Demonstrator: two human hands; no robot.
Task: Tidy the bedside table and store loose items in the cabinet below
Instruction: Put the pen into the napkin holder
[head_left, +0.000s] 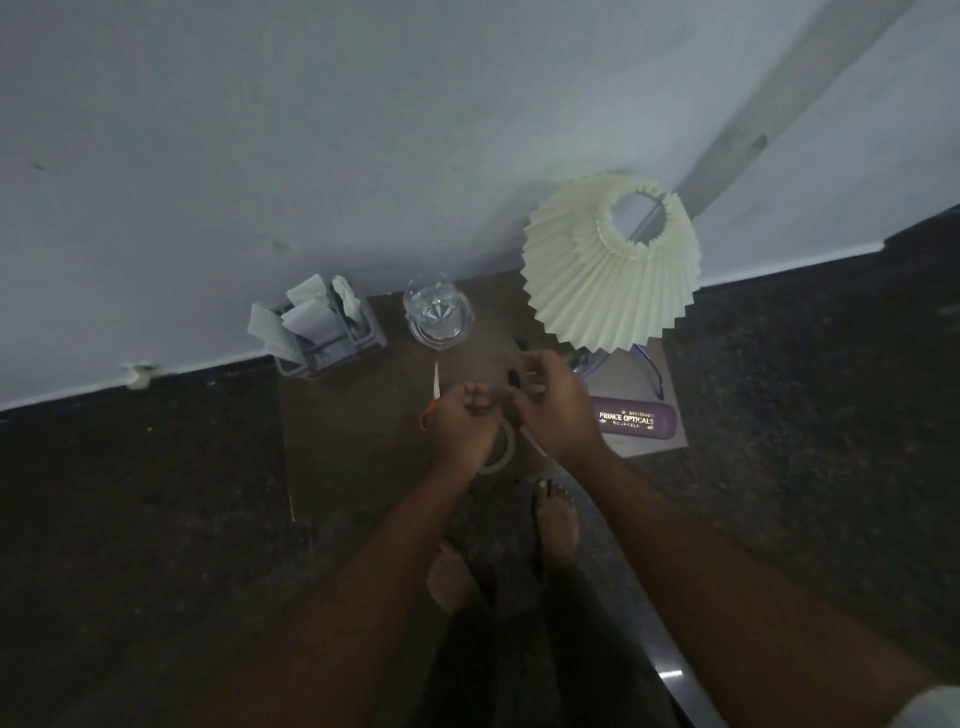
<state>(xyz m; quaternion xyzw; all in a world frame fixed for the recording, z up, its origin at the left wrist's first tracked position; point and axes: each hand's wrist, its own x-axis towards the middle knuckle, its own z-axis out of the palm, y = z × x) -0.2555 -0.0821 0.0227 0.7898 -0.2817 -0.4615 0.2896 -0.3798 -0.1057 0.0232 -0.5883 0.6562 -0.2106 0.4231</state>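
Both hands are working at mid-frame over the bedside table (353, 457). The left hand (462, 431) is curling tightly around orange-handled scissors (435, 387), blade pointing toward the top of the frame. The right hand (556, 410) is pinching small dark items; which, I cannot tell. The scissors look light, stiff and sharp, so gripping the handles seems safest.

Matt brown wood-look surface (353, 441); clear glossy glass tumbler (438, 312); pleated paper-like lampshade (608, 265); smooth purple plastic spectacle case (636, 417); grey plastic holder (332, 338) at the back-left corner.
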